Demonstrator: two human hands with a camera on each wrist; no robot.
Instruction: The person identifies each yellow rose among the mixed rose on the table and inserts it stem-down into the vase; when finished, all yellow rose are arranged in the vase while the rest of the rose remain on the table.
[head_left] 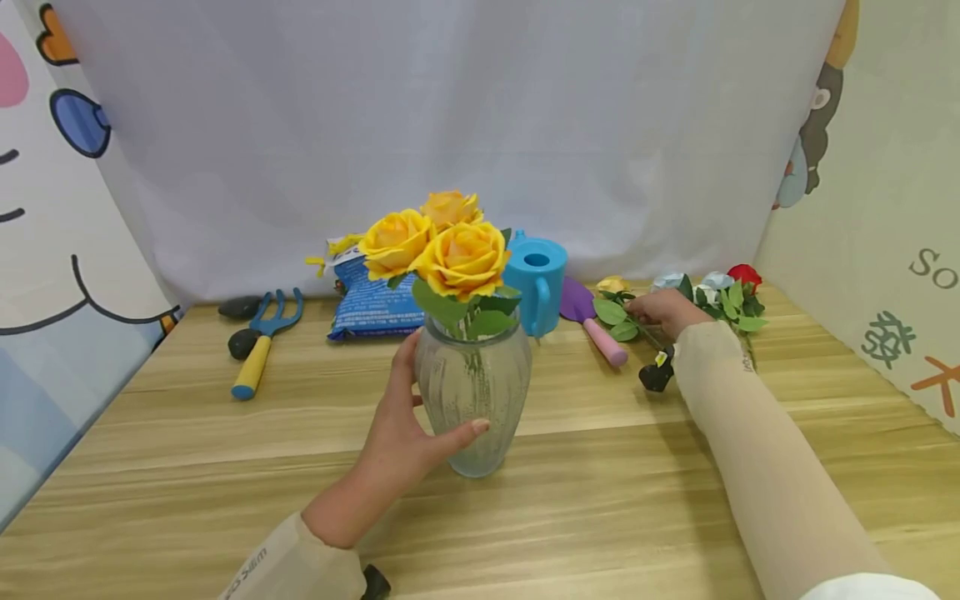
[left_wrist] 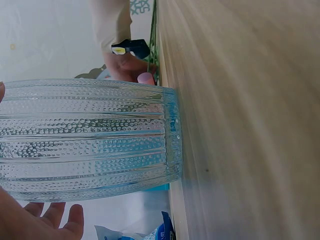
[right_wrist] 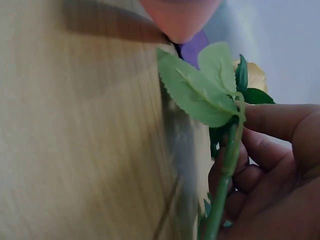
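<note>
A clear ribbed glass vase (head_left: pixel 476 400) stands on the table with three yellow roses (head_left: pixel 461 258) in it. My left hand (head_left: pixel 408 433) grips the vase's side, thumb across the front and fingers behind; the left wrist view shows the textured glass (left_wrist: pixel 90 142) close up. At the right, my right hand (head_left: pixel 663 310) pinches the green stem (right_wrist: pixel 225 185) of a pale yellow rose (head_left: pixel 613 284) low over the table. Its leaves (right_wrist: pixel 200 90) show large in the right wrist view, with the bloom partly hidden behind them.
Behind the vase are a blue bag (head_left: pixel 375 300) and a blue watering can (head_left: pixel 536 283). A purple trowel (head_left: pixel 600 337) with a pink handle lies near the right hand. More roses (head_left: pixel 742 287) lie at the back right. A yellow-handled hand fork (head_left: pixel 258 354) lies at left.
</note>
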